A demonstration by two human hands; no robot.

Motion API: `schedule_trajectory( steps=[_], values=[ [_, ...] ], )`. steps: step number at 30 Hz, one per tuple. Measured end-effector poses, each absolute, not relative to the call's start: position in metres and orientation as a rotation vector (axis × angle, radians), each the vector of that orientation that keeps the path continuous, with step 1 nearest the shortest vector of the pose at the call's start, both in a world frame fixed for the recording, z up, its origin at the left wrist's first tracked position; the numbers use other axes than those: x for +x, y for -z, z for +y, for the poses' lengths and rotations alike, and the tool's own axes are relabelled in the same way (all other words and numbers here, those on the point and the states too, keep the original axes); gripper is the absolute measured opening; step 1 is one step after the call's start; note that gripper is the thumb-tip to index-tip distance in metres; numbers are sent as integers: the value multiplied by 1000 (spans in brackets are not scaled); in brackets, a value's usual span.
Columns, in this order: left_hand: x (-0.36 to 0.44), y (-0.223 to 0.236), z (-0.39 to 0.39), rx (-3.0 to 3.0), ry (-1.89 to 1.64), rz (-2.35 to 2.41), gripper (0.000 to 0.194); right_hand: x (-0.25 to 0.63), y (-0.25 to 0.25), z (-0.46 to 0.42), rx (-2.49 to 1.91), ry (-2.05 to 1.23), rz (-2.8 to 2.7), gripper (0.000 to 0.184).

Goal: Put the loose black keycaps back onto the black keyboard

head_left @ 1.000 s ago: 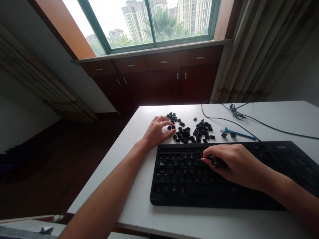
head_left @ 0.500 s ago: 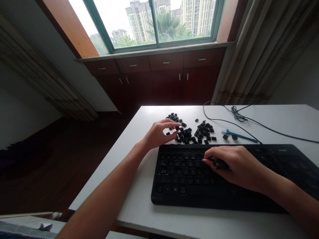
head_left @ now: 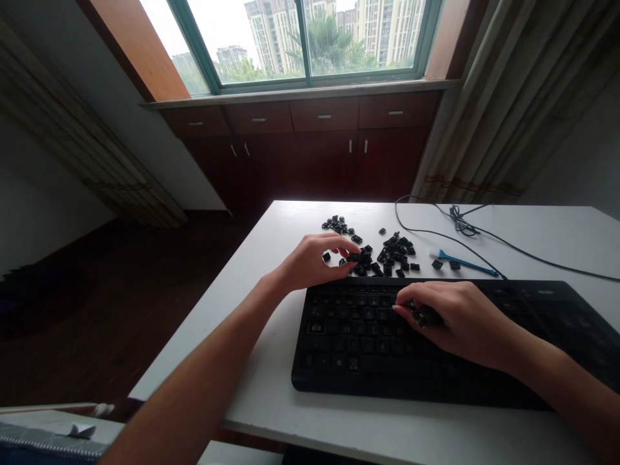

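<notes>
My left hand [head_left: 334, 258] reaches over the loose pile of black keycaps [head_left: 387, 268] behind the keyboard. Its thumb and index finger are closed on a small black keycap [head_left: 355, 257] at the pile's left side. My right hand [head_left: 448, 320] rests over the middle of the black keyboard [head_left: 339, 381], fingers curled and fingertips pinched together near the keys. Small dark pieces that look like keycaps [head_left: 422, 315] show inside its curled fingers, partly hidden. Some key positions on the keyboard's left side lack their caps, such as one lighter socket [head_left: 316, 327].
A blue brush [head_left: 467, 263] lies behind the keyboard, beside two loose keycaps [head_left: 445, 265]. A black cable [head_left: 460, 219] runs across the white table [head_left: 261, 413] at the back right. A smaller group of black pieces [head_left: 336, 225] lies farther back. Beyond stand red-brown cabinets [head_left: 300, 161] under a window.
My left hand has moved slightly right, bringing the keycap from the pile's left edge in over the pile. The right hand stays in nearly the same place on the keyboard.
</notes>
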State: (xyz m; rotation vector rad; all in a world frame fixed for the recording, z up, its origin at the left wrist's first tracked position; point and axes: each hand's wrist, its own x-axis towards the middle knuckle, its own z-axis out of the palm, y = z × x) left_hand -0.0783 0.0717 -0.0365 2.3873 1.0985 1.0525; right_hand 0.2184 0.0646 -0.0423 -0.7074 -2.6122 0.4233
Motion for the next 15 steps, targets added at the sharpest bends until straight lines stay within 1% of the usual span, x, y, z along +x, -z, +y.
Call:
schedule_trajectory(
  steps=[11, 15],
  values=[
    [-76, 34, 68, 2316, -1039, 1079, 25, 219, 41, 66, -711, -412, -2621, 11],
    [-82, 26, 66, 2204, -943, 1056, 25, 221, 42, 67, -704, -400, -2621, 10]
  ],
)
